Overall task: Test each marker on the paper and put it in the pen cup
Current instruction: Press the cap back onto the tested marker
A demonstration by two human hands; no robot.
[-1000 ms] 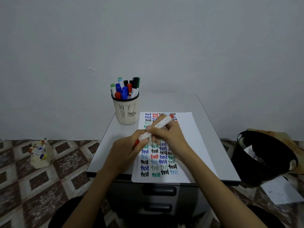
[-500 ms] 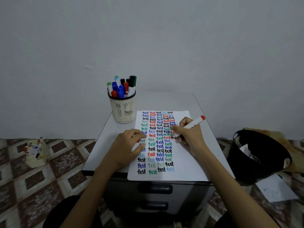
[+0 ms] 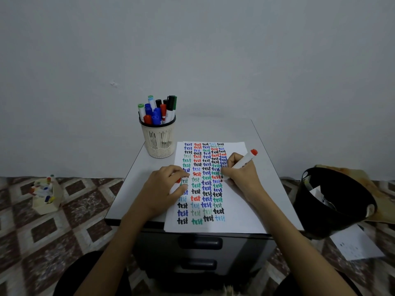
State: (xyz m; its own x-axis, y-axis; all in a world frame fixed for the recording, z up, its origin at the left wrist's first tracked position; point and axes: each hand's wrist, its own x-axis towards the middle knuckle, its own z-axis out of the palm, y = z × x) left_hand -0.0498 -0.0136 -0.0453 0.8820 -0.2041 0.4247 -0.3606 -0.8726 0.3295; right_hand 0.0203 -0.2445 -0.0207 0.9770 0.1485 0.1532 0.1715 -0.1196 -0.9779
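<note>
- Facing a big, bare grey wall [image 3: 192, 50].
- Looking down on a floor [image 3: 64, 221] of brown and pale diamond tiles.
- Sitting at a small grey table [image 3: 263, 146] with two dark drawers [image 3: 201, 242] under its top.
- Seeing a black bin [image 3: 333, 201] on the tiles to the right of the table, with white scraps inside, and a loose sheet [image 3: 357, 244] lying flat near it.
- Working on a white paper [image 3: 235, 210] lying flat on the table top, its near edge at the front edge of the table, filled with rows of the word "test" in blue, red, black and green.
- Resting the left hand [image 3: 162, 186] on the left edge of the paper, fingers curled in, pinching a small red cap [image 3: 178, 180] between thumb and fingers.
- Holding the right hand [image 3: 241, 176] on the right half of the paper, fingers wrapped tight round a marker [image 3: 245, 162].
- Finding a cream pen cup [image 3: 159, 142] standing upright at the back left of the table, just beside the top left corner of the paper, full of other markers [image 3: 157, 112] with blue, red, green and black caps pointing up.
- Spotting a pale box [image 3: 46, 195] on the floor far to the left, well apart from the table, with small bright things inside, too blurred to name.
- Pressing the tip of the marker down on the paper, right beside the last column of words, with its white body tilted and its red end up and to the right; not in the pen cup.
</note>
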